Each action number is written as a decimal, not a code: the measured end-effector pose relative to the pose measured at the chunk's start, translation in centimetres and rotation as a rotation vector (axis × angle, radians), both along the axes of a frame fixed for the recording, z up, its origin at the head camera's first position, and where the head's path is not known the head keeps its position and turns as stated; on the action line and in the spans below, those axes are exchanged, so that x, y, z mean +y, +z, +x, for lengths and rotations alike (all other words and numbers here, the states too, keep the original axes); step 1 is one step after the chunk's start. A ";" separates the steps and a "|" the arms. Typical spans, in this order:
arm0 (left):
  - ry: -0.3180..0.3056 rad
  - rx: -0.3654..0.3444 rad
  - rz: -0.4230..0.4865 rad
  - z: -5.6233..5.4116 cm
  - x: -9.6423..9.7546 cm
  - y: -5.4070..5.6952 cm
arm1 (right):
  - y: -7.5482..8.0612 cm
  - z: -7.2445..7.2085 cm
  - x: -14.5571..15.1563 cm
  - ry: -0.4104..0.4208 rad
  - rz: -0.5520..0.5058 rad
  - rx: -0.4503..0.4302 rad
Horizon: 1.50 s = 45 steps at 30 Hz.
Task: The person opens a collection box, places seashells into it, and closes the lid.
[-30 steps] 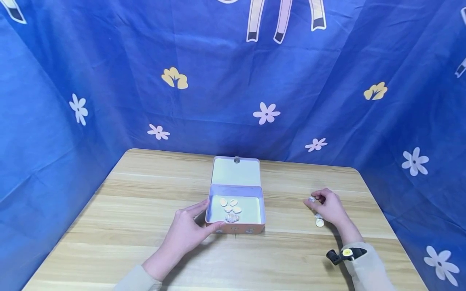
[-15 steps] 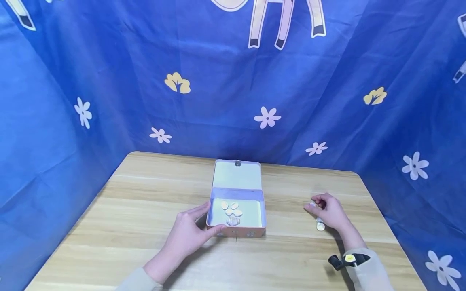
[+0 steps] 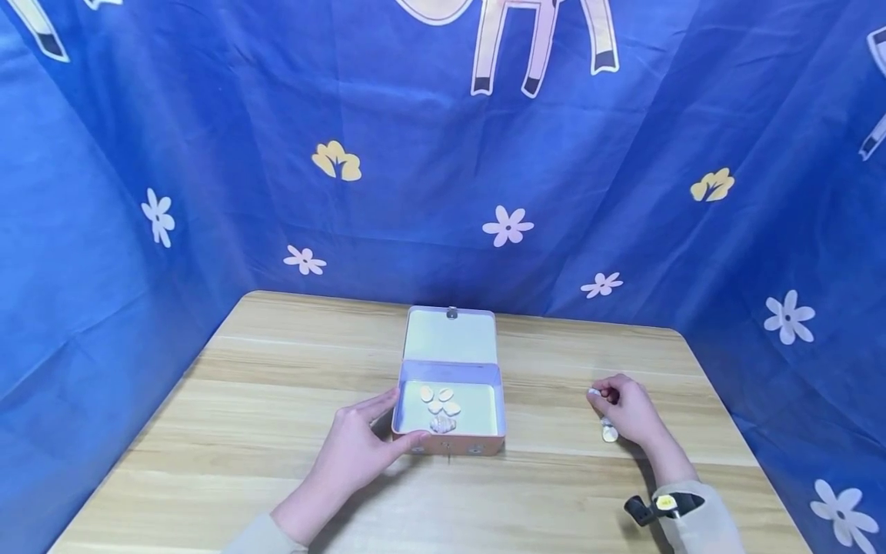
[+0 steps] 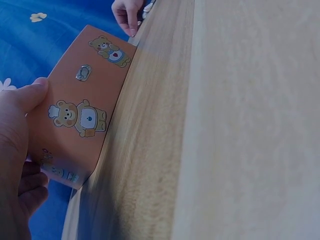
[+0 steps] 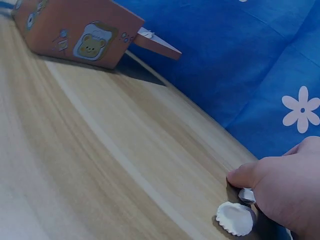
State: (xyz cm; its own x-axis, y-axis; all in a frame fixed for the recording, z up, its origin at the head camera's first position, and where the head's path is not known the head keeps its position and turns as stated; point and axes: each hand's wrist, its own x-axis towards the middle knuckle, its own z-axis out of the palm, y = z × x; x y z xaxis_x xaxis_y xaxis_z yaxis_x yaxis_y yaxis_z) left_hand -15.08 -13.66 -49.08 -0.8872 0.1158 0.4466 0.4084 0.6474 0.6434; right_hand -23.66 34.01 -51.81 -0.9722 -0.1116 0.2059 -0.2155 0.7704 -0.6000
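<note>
An orange tin box (image 3: 487,444) with bear pictures stands with its lid (image 3: 451,335) raised. Inside lie several small pale shells (image 3: 452,408) and a larger ridged spiral shell (image 3: 443,425). My left hand (image 3: 356,442) holds the box's front left corner, thumb on the front wall, fingers along the left side. To the right, my right hand (image 3: 628,408) is low over the table, thumb and index finger pinching a small white shell (image 3: 594,392). Beside that hand lies a scalloped white shell (image 5: 235,218), with another shell (image 5: 246,195) partly hidden under the fingers.
The wooden table (image 3: 277,369) has a back edge against a blue patterned cloth (image 3: 415,192), which also rises on both sides. A black strap mount (image 3: 651,508) sits on my right wrist.
My right thumb and index finger have drawn closer together around the small shell. My left hand stays on the tin box. The head view has tilted up slightly.
</note>
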 end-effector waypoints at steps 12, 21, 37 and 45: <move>0.010 -0.011 -0.007 0.2 0.0 0.1 | 0.4 0.6 -0.4 0.014 0.030 -0.033; 0.009 -0.011 -0.018 0.1 -0.1 -0.2 | 1.3 0.5 -0.6 0.047 0.005 -0.010; 0.018 -0.012 -0.012 0.1 0.1 -0.3 | 4.3 0.4 -3.2 0.137 -0.018 0.079; 0.021 -0.018 -0.002 0.1 0.1 -0.1 | 5.6 0.6 -5.1 0.179 -0.028 0.103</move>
